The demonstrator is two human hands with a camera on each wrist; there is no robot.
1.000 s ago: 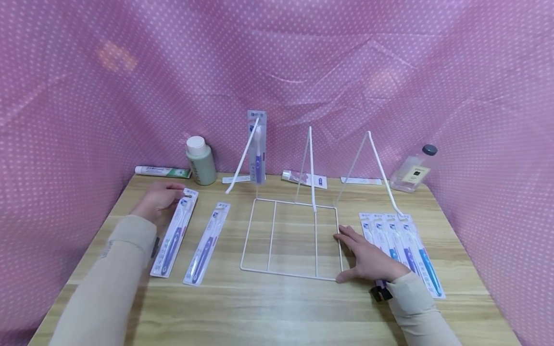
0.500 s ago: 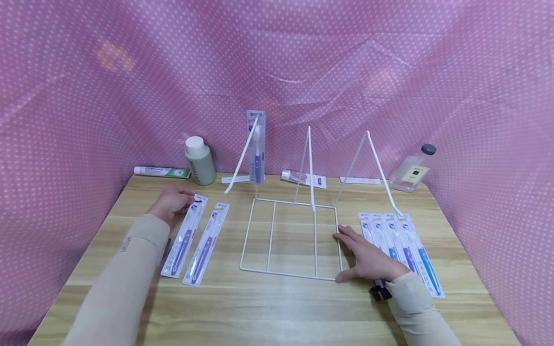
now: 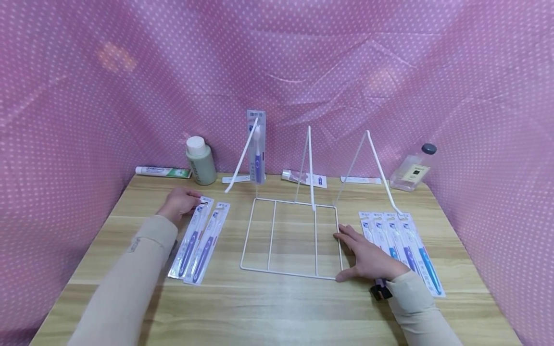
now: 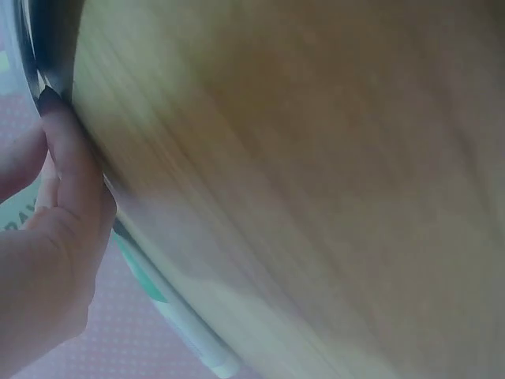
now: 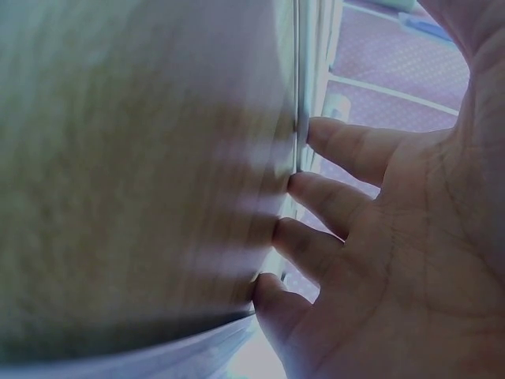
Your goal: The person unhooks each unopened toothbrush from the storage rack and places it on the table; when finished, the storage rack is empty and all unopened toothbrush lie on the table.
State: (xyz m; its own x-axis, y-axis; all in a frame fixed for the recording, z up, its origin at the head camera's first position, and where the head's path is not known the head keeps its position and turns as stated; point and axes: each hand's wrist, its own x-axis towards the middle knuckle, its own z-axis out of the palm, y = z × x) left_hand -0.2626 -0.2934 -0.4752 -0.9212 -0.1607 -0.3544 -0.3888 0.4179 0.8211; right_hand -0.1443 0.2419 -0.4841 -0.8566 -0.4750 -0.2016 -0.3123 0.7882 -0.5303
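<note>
My left hand (image 3: 179, 203) pinches the top end of a packaged toothbrush (image 3: 189, 247) with a purple handle, lying flat at the left. In the left wrist view, thumb and fingertips meet at its edge. A second packaged toothbrush (image 3: 207, 247) lies alongside on the right, the two packs touching or nearly so. My right hand (image 3: 367, 257), fingers spread, rests on the right side of the white wire rack (image 3: 290, 274). From the rack's left hook hangs another packaged toothbrush (image 3: 258, 166), upright. The right wrist view has the fingertips against the table and rack wire.
Several packaged toothbrushes (image 3: 426, 264) lie side by side at the right, partly under my right wrist. Along the back stand a green bottle (image 3: 201, 166) and a clear bottle (image 3: 411, 173), with toothpaste tubes (image 3: 162, 171) lying near the pink curtain (image 3: 277, 67). The rack's bare hooks rise mid-table.
My left hand has slid the left toothbrush pack to the right, up beside the second pack. My right hand has stayed at the rack.
</note>
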